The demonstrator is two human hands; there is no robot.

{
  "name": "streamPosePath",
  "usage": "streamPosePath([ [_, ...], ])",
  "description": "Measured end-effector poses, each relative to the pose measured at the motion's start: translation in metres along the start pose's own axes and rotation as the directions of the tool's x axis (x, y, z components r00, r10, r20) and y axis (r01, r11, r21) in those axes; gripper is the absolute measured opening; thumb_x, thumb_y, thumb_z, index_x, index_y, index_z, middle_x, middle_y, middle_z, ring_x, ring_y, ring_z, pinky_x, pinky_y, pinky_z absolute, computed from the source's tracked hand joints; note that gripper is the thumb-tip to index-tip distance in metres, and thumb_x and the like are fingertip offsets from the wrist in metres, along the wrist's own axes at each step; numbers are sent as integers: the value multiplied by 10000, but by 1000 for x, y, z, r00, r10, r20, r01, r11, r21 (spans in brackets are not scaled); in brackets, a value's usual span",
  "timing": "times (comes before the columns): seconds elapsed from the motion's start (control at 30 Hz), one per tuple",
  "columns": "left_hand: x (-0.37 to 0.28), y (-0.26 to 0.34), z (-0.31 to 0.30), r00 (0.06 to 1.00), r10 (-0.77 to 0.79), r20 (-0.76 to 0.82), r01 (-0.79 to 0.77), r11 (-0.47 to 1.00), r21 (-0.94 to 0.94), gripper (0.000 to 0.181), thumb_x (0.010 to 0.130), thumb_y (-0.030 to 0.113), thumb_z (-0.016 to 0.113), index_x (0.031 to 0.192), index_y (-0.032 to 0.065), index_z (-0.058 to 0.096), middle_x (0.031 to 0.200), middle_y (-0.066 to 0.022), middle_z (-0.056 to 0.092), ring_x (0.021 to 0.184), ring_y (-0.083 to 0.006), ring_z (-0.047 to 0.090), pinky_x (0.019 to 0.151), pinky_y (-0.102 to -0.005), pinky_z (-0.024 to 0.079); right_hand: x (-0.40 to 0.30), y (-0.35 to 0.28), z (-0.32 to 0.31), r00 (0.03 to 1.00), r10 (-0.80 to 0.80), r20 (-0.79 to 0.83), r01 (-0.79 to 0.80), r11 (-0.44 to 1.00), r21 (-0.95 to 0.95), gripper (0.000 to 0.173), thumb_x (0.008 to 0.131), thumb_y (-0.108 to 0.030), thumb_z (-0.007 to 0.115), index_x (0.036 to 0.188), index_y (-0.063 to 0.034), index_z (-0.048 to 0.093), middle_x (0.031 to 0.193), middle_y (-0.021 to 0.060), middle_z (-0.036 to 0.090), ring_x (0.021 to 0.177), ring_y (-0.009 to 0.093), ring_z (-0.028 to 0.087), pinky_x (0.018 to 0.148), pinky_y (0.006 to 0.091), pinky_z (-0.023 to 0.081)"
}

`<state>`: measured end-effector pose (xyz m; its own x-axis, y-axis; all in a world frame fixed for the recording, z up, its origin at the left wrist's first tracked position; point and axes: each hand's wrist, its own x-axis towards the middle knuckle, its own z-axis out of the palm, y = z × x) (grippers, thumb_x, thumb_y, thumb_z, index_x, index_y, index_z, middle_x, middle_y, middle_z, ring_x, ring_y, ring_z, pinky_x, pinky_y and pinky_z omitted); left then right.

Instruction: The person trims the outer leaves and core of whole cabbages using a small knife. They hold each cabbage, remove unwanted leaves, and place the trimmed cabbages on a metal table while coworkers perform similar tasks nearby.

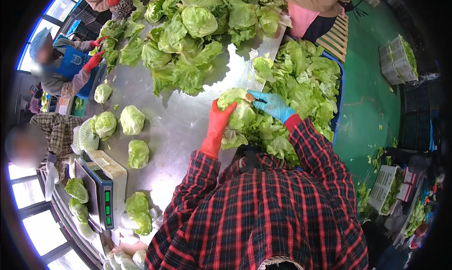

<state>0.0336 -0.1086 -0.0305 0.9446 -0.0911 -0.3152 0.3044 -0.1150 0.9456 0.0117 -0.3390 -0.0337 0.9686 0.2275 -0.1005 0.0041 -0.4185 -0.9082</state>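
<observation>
My left hand [219, 123], in a red rubber glove, grips a head of iceberg lettuce [240, 111] from its left side. The brownish stem end [249, 97] of this head faces my right hand [272, 105], which wears a blue glove. Between the blue-gloved fingers is a small dark tool [260, 101]; its working end is hidden, so its exact kind is unclear. Both hands are over the edge of the metal table [173, 128]. Loose outer leaves [300, 72] fill a blue bin [342, 90] just right of that edge.
Untrimmed lettuce heads [199, 21] are heaped at the table's far end. Several trimmed heads [132, 120] stand at left, near a weighing scale [107, 199] and white foam nets [88, 136]. Co-workers [70, 61] stand around the table. A crate [397, 61] sits on the green floor.
</observation>
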Motion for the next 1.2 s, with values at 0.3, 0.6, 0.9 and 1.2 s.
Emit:
streamPosePath([
  [0.3, -5, -12, -38, 961, 52, 272, -16, 991, -130, 713, 742, 167, 788, 1341, 23, 430, 1218, -127, 567, 1121, -216, 540, 959, -354, 448, -1, -26, 9, 893, 433, 121, -384, 597, 704, 454, 956, -216, 558, 1386, -111, 458, 702, -4, 595, 480, 69, 461, 415, 236, 404],
  [0.6, -4, -34, -66, 970, -6, 243, 80, 951, -297, 578, 803, 174, 737, 1291, -18, 494, 1193, -104, 597, 1096, -203, 555, 960, -340, 435, -21, 27, -1, 691, 723, 12, -339, 309, 888, 336, 957, -328, 525, 1231, -139, 480, 710, 19, 533, 472, 116, 456, 387, 277, 390],
  [0.9, -37, -65, -40, 979, -147, -144, 120, 977, -178, 647, 763, 272, 793, 1237, -5, 451, 1108, -117, 593, 978, -204, 584, 833, -354, 497, -34, -20, 48, 913, 230, -337, -87, 916, 391, 527, 885, -378, 659, 1265, -41, 519, 991, 57, 611, 827, 100, 538, 749, 231, 462],
  [1.2, -19, 1, -64, 905, 334, 264, -425, 756, 499, 1042, 593, 158, 858, 1458, 52, 288, 1500, -186, 280, 1365, -324, 315, 1098, -395, 309, -4, -29, 69, 972, 185, -142, -175, 982, 77, 573, 839, -317, 703, 1326, -88, 508, 1109, 102, 659, 938, 178, 624, 841, 292, 479],
])
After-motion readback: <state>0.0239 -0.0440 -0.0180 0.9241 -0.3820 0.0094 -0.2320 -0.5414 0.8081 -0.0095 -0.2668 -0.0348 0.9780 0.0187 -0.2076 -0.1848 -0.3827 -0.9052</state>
